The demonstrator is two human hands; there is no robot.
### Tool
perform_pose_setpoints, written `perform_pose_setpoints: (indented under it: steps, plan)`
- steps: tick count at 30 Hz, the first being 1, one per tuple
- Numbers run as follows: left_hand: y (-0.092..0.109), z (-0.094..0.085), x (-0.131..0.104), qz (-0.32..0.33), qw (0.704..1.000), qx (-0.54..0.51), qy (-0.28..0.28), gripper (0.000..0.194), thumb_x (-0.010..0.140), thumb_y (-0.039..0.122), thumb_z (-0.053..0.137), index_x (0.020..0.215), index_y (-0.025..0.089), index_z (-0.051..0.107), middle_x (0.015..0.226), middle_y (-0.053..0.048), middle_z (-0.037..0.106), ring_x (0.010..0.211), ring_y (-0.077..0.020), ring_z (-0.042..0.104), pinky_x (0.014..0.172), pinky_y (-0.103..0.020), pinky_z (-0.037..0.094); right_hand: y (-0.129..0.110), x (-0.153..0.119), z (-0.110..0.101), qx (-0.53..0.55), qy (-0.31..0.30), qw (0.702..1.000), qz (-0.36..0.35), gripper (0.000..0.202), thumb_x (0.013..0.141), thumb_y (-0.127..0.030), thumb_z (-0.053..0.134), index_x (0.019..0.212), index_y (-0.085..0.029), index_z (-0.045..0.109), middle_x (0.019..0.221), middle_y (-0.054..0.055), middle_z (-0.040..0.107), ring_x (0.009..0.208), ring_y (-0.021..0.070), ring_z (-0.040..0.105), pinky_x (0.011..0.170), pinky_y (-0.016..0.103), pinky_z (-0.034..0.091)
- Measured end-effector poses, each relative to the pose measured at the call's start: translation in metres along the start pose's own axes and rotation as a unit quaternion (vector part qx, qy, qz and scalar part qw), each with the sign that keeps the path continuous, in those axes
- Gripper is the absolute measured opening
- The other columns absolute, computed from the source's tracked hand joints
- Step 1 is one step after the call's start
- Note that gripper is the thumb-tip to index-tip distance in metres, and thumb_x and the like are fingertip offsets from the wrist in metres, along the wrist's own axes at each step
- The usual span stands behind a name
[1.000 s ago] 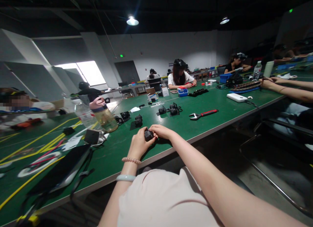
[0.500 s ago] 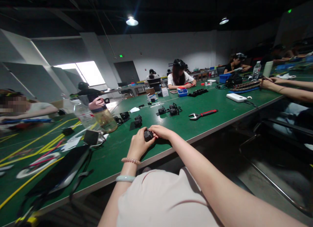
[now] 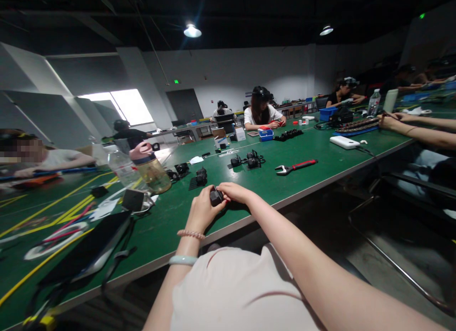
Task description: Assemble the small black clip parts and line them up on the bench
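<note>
Near the table's front edge, my left hand is closed around a small black block-like part, thumb and fingers on either side of it. My right hand pinches at the right side of the same part; its fingertips are partly hidden, and I cannot make out the part's exact kind. Just beyond my hands stands a black finned piece. More black parts lie farther back. To the right rests an adjustable wrench with a red and black handle.
The green table holds a tan drink bottle and a clear plastic bottle on the left. A black pouch-like item lies front left. A white power bank sits right. Co-workers sit around the tables.
My hands and the black part have hardly moved. At the far left, a co-worker's arms and the items before them have shifted slightly.
</note>
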State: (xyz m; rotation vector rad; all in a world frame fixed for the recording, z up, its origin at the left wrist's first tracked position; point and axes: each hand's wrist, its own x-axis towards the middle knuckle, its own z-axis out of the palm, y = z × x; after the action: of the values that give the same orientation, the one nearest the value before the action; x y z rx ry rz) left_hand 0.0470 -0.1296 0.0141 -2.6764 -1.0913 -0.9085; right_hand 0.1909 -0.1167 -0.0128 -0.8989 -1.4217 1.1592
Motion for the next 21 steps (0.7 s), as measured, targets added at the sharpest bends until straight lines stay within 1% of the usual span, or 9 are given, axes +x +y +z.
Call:
perform_pose_setpoints:
  steps: [4,10,13,16,18,21]
  plan:
    - [0.000,0.001,0.000,-0.004,1.000,0.000,-0.002,0.059,0.065,0.048,0.051,0.113,0.016,0.037,0.109,-0.010,0.050,0.097,-0.0251,0.050,0.082,-0.035,0.039,-0.001,-0.001,0.001,-0.007,0.017,1.000,0.016,0.023,0.074,-0.037,0.043,0.064,-0.016,0.040,0.045,-0.007,0.038,0.038,0.0043,0.035,0.039,0.017,0.027]
    - [-0.002,0.003,-0.001,0.000,1.000,0.012,0.000,0.059,0.066,0.050,0.049,0.113,0.016,0.037,0.109,-0.010,0.050,0.094,-0.0246,0.051,0.081,-0.035,0.039,0.001,0.002,0.002,0.015,0.025,0.999,0.025,0.021,0.071,-0.036,0.044,0.066,-0.017,0.040,0.047,-0.007,0.037,0.038,0.0046,0.035,0.039,0.017,0.029]
    - [-0.002,0.003,-0.001,-0.008,1.000,0.016,-0.004,0.059,0.067,0.050,0.049,0.113,0.016,0.037,0.109,-0.010,0.050,0.094,-0.0245,0.051,0.080,-0.034,0.040,-0.001,0.000,0.001,0.054,0.030,0.998,0.029,0.014,0.068,-0.029,0.045,0.076,-0.018,0.041,0.053,-0.007,0.041,0.040,0.0055,0.039,0.039,0.017,0.030]
    - [-0.002,0.002,-0.002,-0.017,1.000,0.017,-0.008,0.058,0.067,0.048,0.049,0.113,0.015,0.038,0.109,-0.010,0.050,0.093,-0.0244,0.052,0.078,-0.034,0.040,-0.007,-0.006,0.002,0.088,0.010,0.996,0.022,0.021,0.062,-0.019,0.043,0.084,-0.020,0.041,0.061,-0.006,0.044,0.046,0.0061,0.044,0.042,0.017,0.034]
    - [-0.001,0.002,-0.004,-0.021,1.000,0.012,-0.008,0.057,0.066,0.047,0.050,0.113,0.016,0.038,0.109,-0.010,0.050,0.094,-0.0242,0.052,0.078,-0.033,0.040,-0.011,-0.011,0.003,0.080,0.005,0.997,0.006,0.026,0.059,-0.015,0.043,0.084,-0.021,0.043,0.063,-0.006,0.045,0.049,0.0057,0.044,0.044,0.016,0.035]
    - [-0.001,0.001,-0.006,-0.029,1.000,0.004,-0.004,0.057,0.065,0.046,0.052,0.112,0.017,0.039,0.110,-0.009,0.050,0.094,-0.0241,0.051,0.078,-0.034,0.040,-0.014,-0.016,0.004,0.052,-0.004,0.999,-0.013,0.026,0.057,-0.013,0.043,0.082,-0.020,0.044,0.062,-0.006,0.044,0.049,0.0052,0.041,0.043,0.015,0.033]
